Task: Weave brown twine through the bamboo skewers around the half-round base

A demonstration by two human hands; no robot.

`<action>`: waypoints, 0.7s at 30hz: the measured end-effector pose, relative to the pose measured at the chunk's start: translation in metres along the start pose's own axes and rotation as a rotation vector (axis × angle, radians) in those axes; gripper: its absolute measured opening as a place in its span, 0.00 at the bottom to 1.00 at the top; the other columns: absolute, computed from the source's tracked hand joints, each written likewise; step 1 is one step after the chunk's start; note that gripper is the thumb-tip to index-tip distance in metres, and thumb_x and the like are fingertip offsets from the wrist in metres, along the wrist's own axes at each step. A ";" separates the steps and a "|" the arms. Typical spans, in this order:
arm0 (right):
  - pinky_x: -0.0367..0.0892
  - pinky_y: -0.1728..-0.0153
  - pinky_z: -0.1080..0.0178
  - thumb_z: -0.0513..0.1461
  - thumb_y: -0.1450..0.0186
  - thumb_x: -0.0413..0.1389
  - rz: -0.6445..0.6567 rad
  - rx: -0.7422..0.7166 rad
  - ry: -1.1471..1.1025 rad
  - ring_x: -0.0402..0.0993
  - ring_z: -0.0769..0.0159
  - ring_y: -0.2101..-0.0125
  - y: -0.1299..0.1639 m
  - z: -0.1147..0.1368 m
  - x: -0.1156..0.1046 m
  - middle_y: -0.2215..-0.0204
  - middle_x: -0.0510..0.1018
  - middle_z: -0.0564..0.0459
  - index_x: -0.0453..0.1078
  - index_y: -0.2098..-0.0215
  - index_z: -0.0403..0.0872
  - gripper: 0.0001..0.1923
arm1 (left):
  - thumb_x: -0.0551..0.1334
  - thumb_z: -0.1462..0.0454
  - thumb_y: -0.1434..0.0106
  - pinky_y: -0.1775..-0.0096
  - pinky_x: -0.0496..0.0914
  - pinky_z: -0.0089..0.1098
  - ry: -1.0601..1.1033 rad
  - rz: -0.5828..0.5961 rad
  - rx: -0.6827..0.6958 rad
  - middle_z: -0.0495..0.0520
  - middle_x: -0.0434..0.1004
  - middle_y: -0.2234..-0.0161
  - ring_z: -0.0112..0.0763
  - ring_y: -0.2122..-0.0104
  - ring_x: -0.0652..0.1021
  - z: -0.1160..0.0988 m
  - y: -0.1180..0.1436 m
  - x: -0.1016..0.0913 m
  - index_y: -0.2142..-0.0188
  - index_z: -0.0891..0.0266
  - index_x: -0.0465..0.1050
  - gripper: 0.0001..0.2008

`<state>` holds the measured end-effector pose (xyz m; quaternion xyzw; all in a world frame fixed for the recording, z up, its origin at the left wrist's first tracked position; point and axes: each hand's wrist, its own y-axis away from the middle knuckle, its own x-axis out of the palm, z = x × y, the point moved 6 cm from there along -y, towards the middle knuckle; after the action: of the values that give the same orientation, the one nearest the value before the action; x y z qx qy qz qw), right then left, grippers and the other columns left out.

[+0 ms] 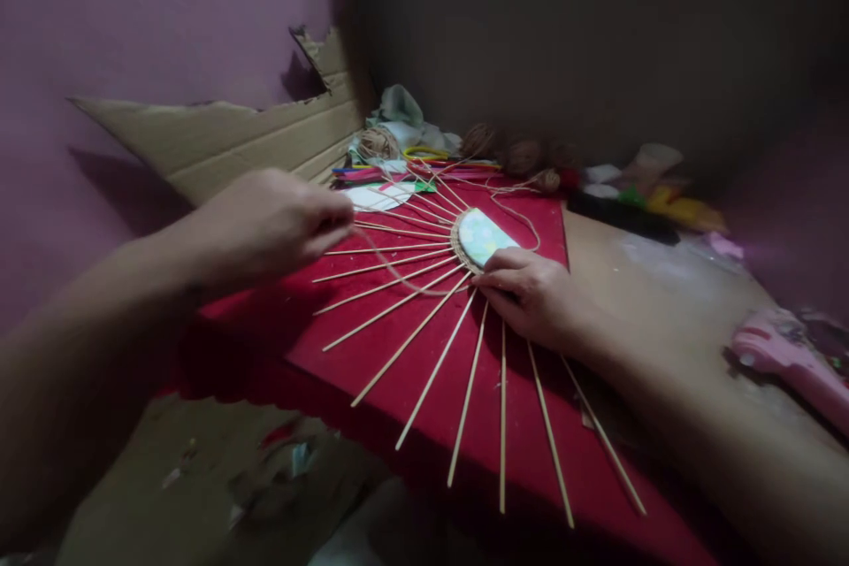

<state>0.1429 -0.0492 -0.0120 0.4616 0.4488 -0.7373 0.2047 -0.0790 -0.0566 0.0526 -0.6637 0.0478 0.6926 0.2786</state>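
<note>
A pale oval disc lies on a red board, with several thin wooden sticks fanning out from its rim like rays. A band of jute twine is woven around the disc's edge. My right hand rests on the disc's near edge and presses it down. My left hand is raised over the left sticks, its fingers pinched on a strand of jute twine that loops back towards the disc.
A torn cardboard sheet leans on the purple wall at the left. Balls of twine, cloth and coloured items crowd the far edge. A pink glue gun lies at the right on the brown floor. Scraps lie below the board.
</note>
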 end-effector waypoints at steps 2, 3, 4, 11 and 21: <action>0.67 0.66 0.62 0.35 0.35 0.50 -0.005 -0.007 -0.005 0.71 0.64 0.67 0.000 0.000 0.000 0.71 0.75 0.47 0.76 0.71 0.43 0.13 | 0.51 0.59 0.38 0.70 0.58 0.33 -0.119 0.013 -0.070 0.54 0.73 0.75 0.30 0.76 0.67 0.011 -0.036 0.007 0.67 0.62 0.76 0.15; 0.68 0.66 0.61 0.34 0.35 0.50 -0.005 -0.007 -0.006 0.71 0.64 0.67 0.001 0.000 0.000 0.70 0.75 0.47 0.76 0.70 0.42 0.13 | 0.52 0.59 0.37 0.69 0.58 0.33 -0.145 0.001 -0.114 0.55 0.73 0.74 0.30 0.75 0.68 0.016 -0.054 0.011 0.66 0.63 0.76 0.16; 0.68 0.65 0.61 0.34 0.35 0.50 -0.003 -0.004 -0.008 0.71 0.64 0.67 0.001 0.000 0.000 0.70 0.75 0.46 0.76 0.70 0.42 0.13 | 0.52 0.59 0.37 0.68 0.59 0.34 -0.152 -0.023 -0.144 0.57 0.74 0.72 0.31 0.73 0.69 0.019 -0.070 0.015 0.65 0.65 0.76 0.16; 0.68 0.65 0.61 0.32 0.37 0.50 0.004 -0.006 -0.039 0.71 0.63 0.67 0.000 0.002 -0.003 0.69 0.76 0.46 0.76 0.67 0.42 0.12 | 0.55 0.64 0.39 0.57 0.62 0.38 -0.172 -0.046 -0.093 0.57 0.76 0.67 0.38 0.61 0.73 0.010 -0.133 0.064 0.63 0.63 0.76 0.12; 0.67 0.65 0.61 0.33 0.37 0.50 -0.017 0.077 -0.125 0.69 0.64 0.66 -0.003 -0.003 -0.010 0.69 0.74 0.48 0.74 0.65 0.45 0.10 | 0.54 0.72 0.49 0.60 0.67 0.30 0.495 0.066 0.100 0.53 0.76 0.63 0.31 0.64 0.73 -0.009 -0.113 0.062 0.59 0.65 0.75 0.18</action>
<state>0.1465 -0.0462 -0.0024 0.4182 0.4104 -0.7832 0.2081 -0.0177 0.0545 0.0275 -0.7966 0.1702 0.5143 0.2682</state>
